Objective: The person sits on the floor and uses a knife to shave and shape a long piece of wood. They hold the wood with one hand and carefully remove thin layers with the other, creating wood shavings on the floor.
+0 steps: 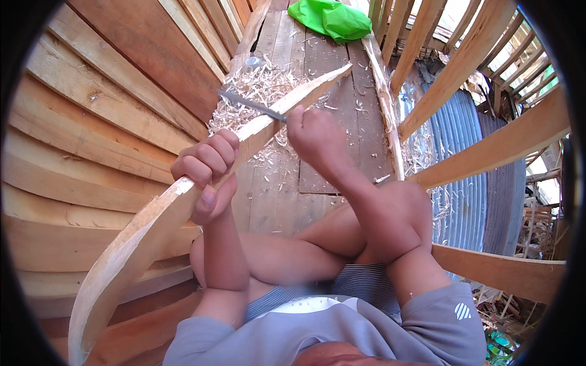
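A long strip of pale wood (146, 235), rough along its upper edge, slants from the lower left up to a pointed end near the top middle. My left hand (207, 161) is closed around it near its middle. Farther along, my right hand (314, 134) is in a fist around the handle of a knife (251, 104), and the handle itself is hidden by the fingers. The narrow grey blade lies across the strip's upper edge and points to the left. Its outline is slightly blurred.
Curled wood shavings (262, 85) are heaped on the plank floor (320, 165), beside a small metallic round object (252, 63). A bright green bag or cloth (332, 19) lies at the far end. Wooden boards (91, 122) line the left; slats and blue corrugated sheeting (461, 165) are on the right.
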Motion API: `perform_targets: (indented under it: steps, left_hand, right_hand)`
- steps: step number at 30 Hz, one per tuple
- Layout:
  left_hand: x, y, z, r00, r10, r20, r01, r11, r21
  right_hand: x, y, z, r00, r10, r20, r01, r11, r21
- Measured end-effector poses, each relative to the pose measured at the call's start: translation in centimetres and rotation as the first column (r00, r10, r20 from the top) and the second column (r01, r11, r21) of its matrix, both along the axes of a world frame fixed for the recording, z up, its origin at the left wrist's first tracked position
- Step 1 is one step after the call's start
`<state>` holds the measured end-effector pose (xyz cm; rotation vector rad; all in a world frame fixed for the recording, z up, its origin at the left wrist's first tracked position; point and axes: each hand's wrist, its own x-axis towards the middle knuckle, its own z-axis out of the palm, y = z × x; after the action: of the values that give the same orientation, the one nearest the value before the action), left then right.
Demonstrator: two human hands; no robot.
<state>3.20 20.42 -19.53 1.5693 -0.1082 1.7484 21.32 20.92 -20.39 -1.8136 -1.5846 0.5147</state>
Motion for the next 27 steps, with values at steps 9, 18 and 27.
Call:
perform_targets:
  steps: [9, 18, 27]
  left_hand:
    - [1.5, -0.3, 0.9, 0.999, -0.05, 0.006, 0.049, 0.998, 0.031]
    - [0.4, -0.2, 1.3, 0.995, -0.072, -0.071, 0.073, 0.997, 0.013]
    - [0.4, 0.1, 2.1, 0.967, -0.184, -0.177, 0.199, 0.978, 0.069]
  right_hand:
    - [1.9, 1.4, -0.6, 0.974, 0.152, -0.17, -0.175, 0.976, -0.131]
    - [3.2, 2.1, -1.6, 0.996, -0.032, -0.088, 0.032, 0.999, 0.0]
    - [6.7, 3.8, -2.1, 0.988, -0.148, -0.036, 0.142, 0.98, -0.137]
